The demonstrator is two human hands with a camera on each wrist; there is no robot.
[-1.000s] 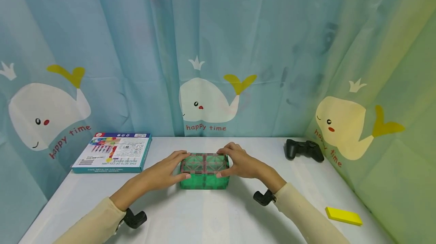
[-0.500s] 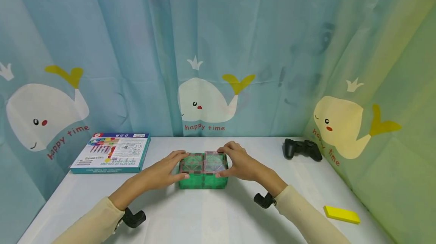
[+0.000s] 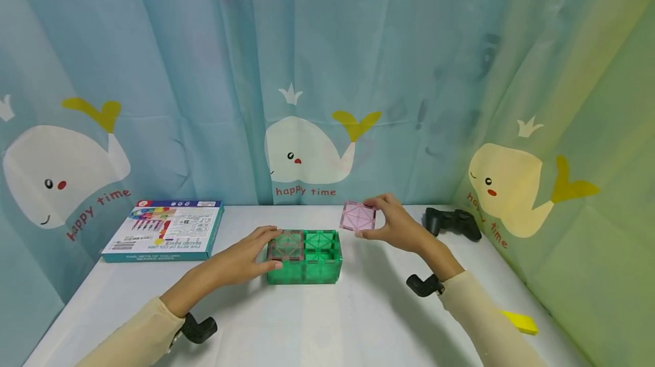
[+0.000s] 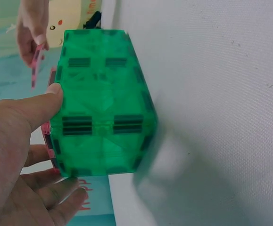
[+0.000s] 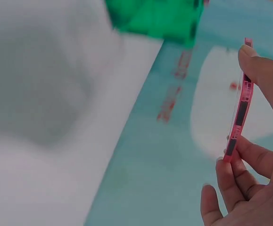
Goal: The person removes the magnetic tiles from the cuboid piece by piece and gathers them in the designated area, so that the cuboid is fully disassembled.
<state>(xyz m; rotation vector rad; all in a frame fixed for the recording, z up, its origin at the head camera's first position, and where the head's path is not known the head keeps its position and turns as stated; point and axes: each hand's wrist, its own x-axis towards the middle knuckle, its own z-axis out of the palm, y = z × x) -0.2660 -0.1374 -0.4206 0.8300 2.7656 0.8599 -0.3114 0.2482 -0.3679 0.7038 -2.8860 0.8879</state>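
Observation:
A translucent green box of magnetic tiles [image 3: 322,272] stands on the table, its left half topped by a pink square tile [image 3: 287,246]. On the right half the top is uncovered, and green inner walls show. My left hand [image 3: 245,259] holds the box's left end, thumb at the near top edge and fingers at the far side. To the right, above the table, my right hand [image 3: 401,229] pinches a second pink square magnetic tile [image 3: 354,218] between thumb and fingers. Seen edge-on in the right wrist view, this tile [image 5: 240,106] is apart from the box.
A flat boxed toy set [image 3: 164,230] lies at the back left. At the back right is a black game controller [image 3: 452,223], and a yellow block [image 3: 522,322] lies near the right edge, partly behind the right sleeve. A whale-print curtain [image 3: 317,71] hangs behind the table.
My right hand has lifted the right pink tile off the green box and carried it up and to the right. My left hand has stayed at the box.

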